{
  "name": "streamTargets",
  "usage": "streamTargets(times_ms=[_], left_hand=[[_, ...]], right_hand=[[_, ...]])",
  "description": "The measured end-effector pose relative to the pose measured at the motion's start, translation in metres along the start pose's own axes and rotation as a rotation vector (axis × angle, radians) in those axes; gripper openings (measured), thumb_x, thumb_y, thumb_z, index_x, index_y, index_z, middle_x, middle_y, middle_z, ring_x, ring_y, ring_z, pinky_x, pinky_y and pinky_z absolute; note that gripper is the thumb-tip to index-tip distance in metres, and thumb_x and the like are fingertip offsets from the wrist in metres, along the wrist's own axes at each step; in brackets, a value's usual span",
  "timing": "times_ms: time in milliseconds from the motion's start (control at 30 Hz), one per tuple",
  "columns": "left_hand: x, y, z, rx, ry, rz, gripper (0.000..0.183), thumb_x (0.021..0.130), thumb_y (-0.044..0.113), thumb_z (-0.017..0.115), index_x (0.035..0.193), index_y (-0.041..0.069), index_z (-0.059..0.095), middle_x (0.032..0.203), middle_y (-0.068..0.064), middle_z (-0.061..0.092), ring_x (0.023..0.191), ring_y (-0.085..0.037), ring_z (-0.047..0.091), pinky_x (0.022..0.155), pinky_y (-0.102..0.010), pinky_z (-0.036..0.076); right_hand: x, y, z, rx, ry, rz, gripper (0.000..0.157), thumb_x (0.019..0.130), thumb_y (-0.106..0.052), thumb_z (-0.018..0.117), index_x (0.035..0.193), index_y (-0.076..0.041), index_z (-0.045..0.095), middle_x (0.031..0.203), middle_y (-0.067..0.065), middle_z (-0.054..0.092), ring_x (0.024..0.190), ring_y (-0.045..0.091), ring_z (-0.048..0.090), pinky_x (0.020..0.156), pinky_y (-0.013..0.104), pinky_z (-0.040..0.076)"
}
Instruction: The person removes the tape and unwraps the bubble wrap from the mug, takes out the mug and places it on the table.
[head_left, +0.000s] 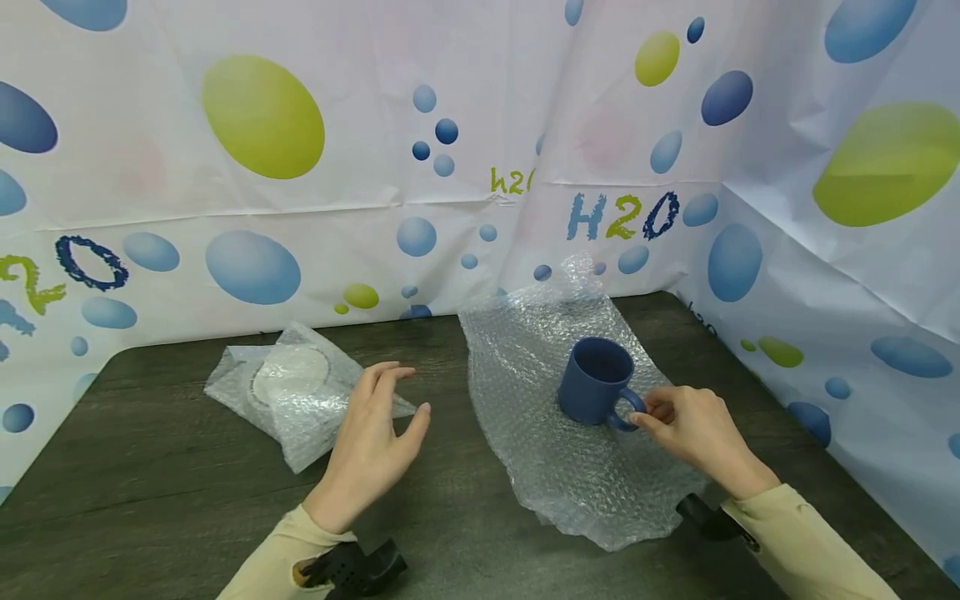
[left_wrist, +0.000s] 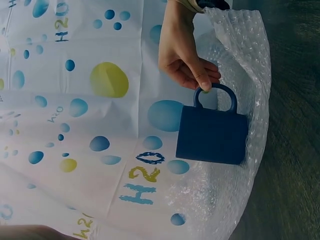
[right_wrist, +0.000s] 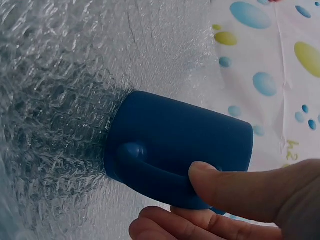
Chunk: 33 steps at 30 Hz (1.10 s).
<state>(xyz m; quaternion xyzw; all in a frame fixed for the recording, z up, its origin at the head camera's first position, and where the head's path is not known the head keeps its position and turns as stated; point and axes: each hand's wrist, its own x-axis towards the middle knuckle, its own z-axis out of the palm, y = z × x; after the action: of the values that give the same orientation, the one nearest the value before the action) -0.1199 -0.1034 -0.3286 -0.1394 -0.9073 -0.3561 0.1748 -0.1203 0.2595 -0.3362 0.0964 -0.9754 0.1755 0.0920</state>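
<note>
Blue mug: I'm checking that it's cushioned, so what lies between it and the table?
A sheet of bubble wrap: the head view shows the blue mug upright on it, with the dark table beneath.

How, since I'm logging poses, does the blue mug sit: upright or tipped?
The mug is upright: mouth up, resting on bubble wrap.

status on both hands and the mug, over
Right hand pinching blue mug by handle. Mug upright on bubble wrap. Left hand empty, near wrapped bundle. Nothing seen blocking mug.
</note>
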Motion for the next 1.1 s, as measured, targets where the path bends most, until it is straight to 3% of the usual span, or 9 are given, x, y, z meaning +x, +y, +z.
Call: streamTargets(times_ms=[133,367,1100], left_hand=[[0.000,0.000,-0.002,0.001,-0.004,-0.012,0.041,0.088,0.014,0.066,0.124,-0.001,0.055,0.135,-0.022,0.045,0.119,-0.040,0.047,0.086,-0.053,0.044],[0.001,-0.001,-0.003,0.013,0.005,-0.017,0.040,0.088,0.014,0.067,0.123,-0.002,0.057,0.136,-0.022,0.045,0.116,-0.039,0.049,0.081,-0.050,0.044],[-0.002,-0.005,-0.006,0.009,0.015,-0.010,0.037,0.088,0.013,0.066,0.121,-0.001,0.059,0.136,-0.022,0.045,0.115,-0.039,0.050,0.077,-0.047,0.044]], right_hand=[[0.002,0.008,-0.003,-0.021,0.000,0.015,0.016,0.082,-0.020,0.075,0.081,-0.005,0.069,0.070,0.000,0.066,0.061,0.014,0.061,0.055,0.032,0.048],[0.003,0.018,-0.006,-0.029,-0.015,0.060,0.027,0.083,-0.024,0.075,0.090,0.003,0.072,0.074,0.007,0.069,0.065,0.021,0.065,0.057,0.038,0.050],[-0.001,0.042,-0.013,-0.042,-0.016,0.097,0.027,0.084,-0.022,0.072,0.089,0.005,0.071,0.075,0.012,0.070,0.065,0.025,0.065,0.057,0.040,0.050]])
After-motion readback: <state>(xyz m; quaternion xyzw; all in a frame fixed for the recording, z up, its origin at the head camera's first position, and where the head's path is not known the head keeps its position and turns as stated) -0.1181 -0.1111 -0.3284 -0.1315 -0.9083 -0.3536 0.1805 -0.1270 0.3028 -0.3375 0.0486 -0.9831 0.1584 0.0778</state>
